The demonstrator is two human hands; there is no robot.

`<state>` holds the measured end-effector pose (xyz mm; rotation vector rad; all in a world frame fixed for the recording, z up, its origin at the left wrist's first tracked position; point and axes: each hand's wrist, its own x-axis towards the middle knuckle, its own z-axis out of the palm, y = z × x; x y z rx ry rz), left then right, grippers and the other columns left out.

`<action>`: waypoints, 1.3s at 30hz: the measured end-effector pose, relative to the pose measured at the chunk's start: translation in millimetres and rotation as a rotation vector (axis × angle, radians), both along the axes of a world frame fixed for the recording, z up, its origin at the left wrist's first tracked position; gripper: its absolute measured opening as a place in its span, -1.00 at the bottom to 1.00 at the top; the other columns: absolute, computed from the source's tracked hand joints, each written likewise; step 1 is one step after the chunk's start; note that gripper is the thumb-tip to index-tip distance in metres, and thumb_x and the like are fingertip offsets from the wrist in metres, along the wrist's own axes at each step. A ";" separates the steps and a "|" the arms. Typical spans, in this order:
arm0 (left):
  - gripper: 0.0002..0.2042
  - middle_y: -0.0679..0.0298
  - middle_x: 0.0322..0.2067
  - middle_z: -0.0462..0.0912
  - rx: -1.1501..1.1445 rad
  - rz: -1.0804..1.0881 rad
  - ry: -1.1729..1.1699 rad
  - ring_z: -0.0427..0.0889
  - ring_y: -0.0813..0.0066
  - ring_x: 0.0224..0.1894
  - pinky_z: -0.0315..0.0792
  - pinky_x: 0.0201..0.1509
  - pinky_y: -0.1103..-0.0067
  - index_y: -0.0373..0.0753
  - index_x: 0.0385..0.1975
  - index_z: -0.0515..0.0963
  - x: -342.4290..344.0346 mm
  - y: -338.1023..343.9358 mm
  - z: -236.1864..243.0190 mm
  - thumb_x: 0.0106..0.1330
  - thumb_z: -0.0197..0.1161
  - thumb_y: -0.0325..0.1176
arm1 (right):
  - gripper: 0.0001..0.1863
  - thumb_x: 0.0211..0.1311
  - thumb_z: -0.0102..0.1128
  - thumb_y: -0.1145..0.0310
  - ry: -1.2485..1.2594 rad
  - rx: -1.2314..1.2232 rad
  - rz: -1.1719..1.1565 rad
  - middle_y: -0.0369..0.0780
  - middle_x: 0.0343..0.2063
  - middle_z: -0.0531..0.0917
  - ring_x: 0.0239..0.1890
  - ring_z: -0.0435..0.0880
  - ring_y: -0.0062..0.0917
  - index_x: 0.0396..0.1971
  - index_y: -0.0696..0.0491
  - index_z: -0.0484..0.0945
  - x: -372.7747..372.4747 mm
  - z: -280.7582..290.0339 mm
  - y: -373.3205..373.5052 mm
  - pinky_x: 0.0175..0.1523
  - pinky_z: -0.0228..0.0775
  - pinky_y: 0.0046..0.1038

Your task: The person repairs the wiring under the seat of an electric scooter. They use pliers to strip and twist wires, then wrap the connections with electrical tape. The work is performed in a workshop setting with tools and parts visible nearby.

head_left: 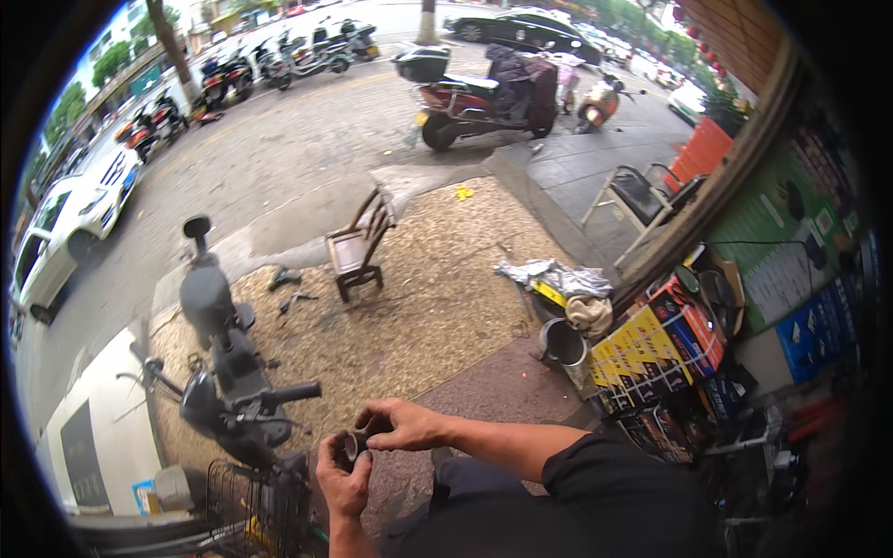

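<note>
Near the lower middle of the head view, my left hand [344, 474] and my right hand [395, 428] are closed together around a small dark cylindrical part [354, 445] with a paler rim. My right fingers and thumb pinch it from the right, while my left thumb presses on it from below left; its exact kind is too small to tell. Just left of my hands stands a dark grey scooter [214, 316] with handlebars, a seat and a black wire basket [228, 493].
A wooden chair [352, 251], dark tools [288, 288] and a yellow scrap [463, 193] are on the pebbled pavement [446, 316]. Stacked boxes [642, 363], a bucket [563, 344] and a metal chair [633, 200] line the right. Parked scooters [465, 102] and cars [84, 214] stand beyond.
</note>
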<state>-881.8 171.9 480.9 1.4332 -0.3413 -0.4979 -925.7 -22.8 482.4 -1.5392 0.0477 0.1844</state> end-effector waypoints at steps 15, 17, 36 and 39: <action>-0.62 0.04 -0.22 0.70 0.314 -0.584 -0.332 0.71 0.37 -0.15 0.59 -0.09 0.50 -0.42 -0.11 0.54 140.7 -270.1 -3.5 0.07 0.41 -0.42 | -0.75 0.12 0.31 0.36 0.109 -0.454 -0.665 -0.03 -0.36 0.74 -0.29 0.77 -0.38 -0.24 0.17 0.69 32.5 -2.6 -194.6 -0.13 0.58 -0.39; -0.62 0.05 -0.22 0.71 0.304 -0.612 -0.271 0.72 0.38 -0.14 0.58 -0.09 0.50 -0.42 -0.11 0.54 171.2 -295.5 -5.2 0.06 0.42 -0.42 | -0.77 0.12 0.30 0.37 0.174 -0.469 -0.690 -0.04 -0.38 0.74 -0.31 0.77 -0.37 -0.25 0.17 0.69 60.4 -3.0 -215.7 -0.14 0.58 -0.40; -0.66 0.09 -0.29 0.65 0.489 -0.249 -0.094 0.68 0.41 -0.24 0.56 -0.11 0.51 -0.43 -0.21 0.53 435.6 -332.5 -63.9 0.01 0.43 -0.47 | -0.82 -0.01 0.24 0.41 0.089 -0.518 -0.187 0.02 -0.47 0.69 -0.34 0.70 -0.08 -0.40 0.18 0.65 393.0 -72.7 -306.9 -0.20 0.52 -0.21; -0.66 0.11 -0.27 0.64 0.533 -0.246 -0.080 0.65 0.45 -0.23 0.55 -0.11 0.53 -0.43 -0.20 0.51 482.0 -354.4 -73.3 0.02 0.42 -0.49 | -0.83 -0.02 0.22 0.42 0.065 -0.505 -0.159 0.02 -0.47 0.69 -0.35 0.69 -0.08 -0.42 0.17 0.64 446.4 -85.8 -329.6 -0.22 0.52 -0.21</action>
